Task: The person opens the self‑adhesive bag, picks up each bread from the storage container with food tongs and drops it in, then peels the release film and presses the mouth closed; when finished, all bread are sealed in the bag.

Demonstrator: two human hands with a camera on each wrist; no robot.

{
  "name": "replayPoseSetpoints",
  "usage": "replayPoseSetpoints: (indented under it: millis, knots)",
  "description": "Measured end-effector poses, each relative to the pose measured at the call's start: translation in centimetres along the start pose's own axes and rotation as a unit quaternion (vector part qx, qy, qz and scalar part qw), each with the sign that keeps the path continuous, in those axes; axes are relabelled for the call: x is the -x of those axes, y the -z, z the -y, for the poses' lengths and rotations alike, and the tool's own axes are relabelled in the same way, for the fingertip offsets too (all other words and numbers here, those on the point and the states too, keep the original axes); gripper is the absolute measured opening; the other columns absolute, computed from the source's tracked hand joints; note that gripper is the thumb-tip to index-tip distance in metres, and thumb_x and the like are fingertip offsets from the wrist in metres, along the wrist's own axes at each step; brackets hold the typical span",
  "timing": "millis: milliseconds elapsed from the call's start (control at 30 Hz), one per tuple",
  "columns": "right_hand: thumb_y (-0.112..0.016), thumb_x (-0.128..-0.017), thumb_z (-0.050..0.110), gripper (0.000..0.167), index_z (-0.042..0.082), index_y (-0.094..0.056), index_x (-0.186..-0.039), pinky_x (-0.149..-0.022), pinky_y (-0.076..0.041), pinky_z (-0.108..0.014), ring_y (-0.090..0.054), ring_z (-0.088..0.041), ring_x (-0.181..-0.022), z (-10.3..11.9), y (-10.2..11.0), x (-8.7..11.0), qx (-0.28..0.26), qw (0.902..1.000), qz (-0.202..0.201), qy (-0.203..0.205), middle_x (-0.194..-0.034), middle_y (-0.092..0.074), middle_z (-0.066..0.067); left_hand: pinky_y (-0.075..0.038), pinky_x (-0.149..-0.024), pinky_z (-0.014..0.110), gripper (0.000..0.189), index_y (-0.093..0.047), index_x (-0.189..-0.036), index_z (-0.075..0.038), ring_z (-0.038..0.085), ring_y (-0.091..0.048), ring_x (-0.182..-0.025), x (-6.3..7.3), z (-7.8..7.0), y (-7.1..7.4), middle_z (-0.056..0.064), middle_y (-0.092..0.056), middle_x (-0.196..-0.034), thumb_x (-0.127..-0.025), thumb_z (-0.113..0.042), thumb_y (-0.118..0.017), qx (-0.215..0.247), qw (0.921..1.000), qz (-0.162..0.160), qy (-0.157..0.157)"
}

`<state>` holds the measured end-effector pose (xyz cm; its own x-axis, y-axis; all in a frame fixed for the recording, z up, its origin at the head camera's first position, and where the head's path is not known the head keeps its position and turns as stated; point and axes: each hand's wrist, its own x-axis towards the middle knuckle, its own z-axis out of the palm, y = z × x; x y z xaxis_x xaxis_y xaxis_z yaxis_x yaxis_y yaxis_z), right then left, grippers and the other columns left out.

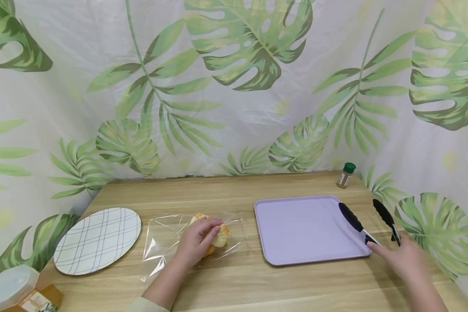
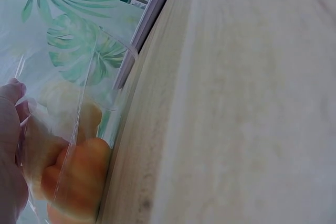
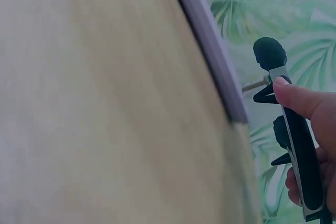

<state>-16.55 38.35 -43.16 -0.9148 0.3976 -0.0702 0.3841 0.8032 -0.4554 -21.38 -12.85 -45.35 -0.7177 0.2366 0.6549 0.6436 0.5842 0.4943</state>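
Rectangular lilac tray [image 1: 296, 232] lies between: loose-fingered left hand [image 1: 198, 239] touches clear-bagged golden bread [image 1: 220, 239]; right hand [image 1: 407, 258] grips black-and-silver tongs [image 1: 351, 217].

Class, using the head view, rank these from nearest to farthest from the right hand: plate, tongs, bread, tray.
1. Tongs: held in the right hand.
2. Tray: just left of that hand.
3. Bread: left of the tray.
4. Plate: farthest left of the four.

Left hand [image 1: 198, 238] is back-side up, fingers [image 1: 212, 222] pretty straight; right hand [image 1: 406, 258] is way off to the side, gripping, thumb [image 3: 299, 98] extended.
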Motion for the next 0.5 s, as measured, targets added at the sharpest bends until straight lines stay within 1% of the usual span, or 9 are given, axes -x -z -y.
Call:
replayPoseSetpoints:
  millis: [100, 133, 233, 367, 500]
  knots:
    - [-0.061, -0.084, 0.069, 0.12, -0.017, -0.006, -0.147, -0.106, -0.025, -0.073, -0.023, -0.067, -0.128, -1.1, -0.1, -0.3, -0.005, 0.9998, 0.008, -0.018, -0.144, -0.018, -0.048, -0.046, -0.104, 0.046, 0.015, -0.074, -0.103, -0.009, 0.022, -0.071, -0.101, 0.0, 0.0, 0.1, 0.003, -0.076, -0.105, -0.089, -0.008, -0.069, -0.003, 1.0, 0.0, -0.002]
    - [-0.06, -0.084, 0.069, 0.12, -0.016, -0.006, -0.148, -0.106, -0.026, -0.074, -0.024, -0.067, -0.128, -1.4, -0.1, -0.4, -0.007, 0.9997, 0.008, -0.023, -0.144, -0.019, -0.048, -0.046, -0.104, 0.045, 0.015, -0.074, -0.103, -0.009, 0.022, -0.07, -0.102, 0.0, -0.1, 0.1, 0.003, -0.076, -0.105, -0.089, -0.008, -0.069, -0.003, 1.0, 0.001, -0.001]
    - [-0.059, -0.084, 0.07, 0.12, -0.017, -0.004, -0.147, -0.106, -0.026, -0.074, -0.024, -0.067, -0.127, -1.9, 0.0, -0.7, -0.016, 0.9988, 0.013, -0.044, -0.142, -0.019, -0.049, -0.046, -0.105, 0.045, 0.015, -0.074, -0.103, -0.009, 0.022, -0.07, -0.103, -0.1, -0.1, 0.2, 0.003, -0.076, -0.105, -0.089, -0.009, -0.068, 0.001, 1.0, 0.005, 0.001]
    - [-0.058, -0.084, 0.071, 0.123, -0.022, -0.007, -0.144, -0.106, -0.028, -0.073, -0.025, -0.067, -0.126, -2.4, 0.1, -1.1, 0.0, 0.9979, 0.016, -0.062, -0.14, -0.02, -0.051, -0.045, -0.106, 0.045, 0.015, -0.073, -0.103, -0.009, 0.022, -0.07, -0.103, -0.1, -0.1, 0.2, 0.003, -0.076, -0.106, -0.09, -0.008, -0.068, 0.007, 0.9999, 0.008, 0.001]
    - [-0.059, -0.082, 0.072, 0.123, -0.023, -0.011, -0.143, -0.105, -0.031, -0.072, -0.028, -0.066, -0.125, -2.7, -0.1, -1.4, 0.015, 0.9981, 0.013, -0.058, -0.14, -0.023, -0.05, -0.045, -0.105, 0.046, 0.014, -0.073, -0.103, -0.008, 0.022, -0.07, -0.103, 0.0, -0.1, 0.1, 0.003, -0.076, -0.105, -0.089, -0.008, -0.068, 0.007, 1.0, 0.007, 0.0]
